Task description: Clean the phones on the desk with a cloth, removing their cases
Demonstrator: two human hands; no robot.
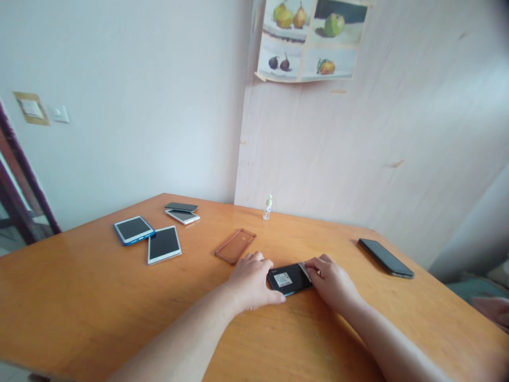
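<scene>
A black smartphone [297,281] lies back side up on the wooden table [191,318], with a white printed label [283,279] on its back. My left hand [254,281] grips the phone's left end, fingers at the far edge and thumb at the near one. At the right end, my right hand [332,281] pinches a small pale flat piece [303,270] against the phone's back. Whether that piece is cloth or paper is unclear, as my fingers cover most of it. Just beyond my left hand rests a see-through brownish phone case [234,246].
A small clear spray bottle [266,209] stands near the wall. Leftward lie a blue-cased tablet [134,229], a white tablet [164,244], a white phone [183,216] and a dark phone [181,207]. Another black phone [385,258] is at right. Fruit pictures [310,40] hang above.
</scene>
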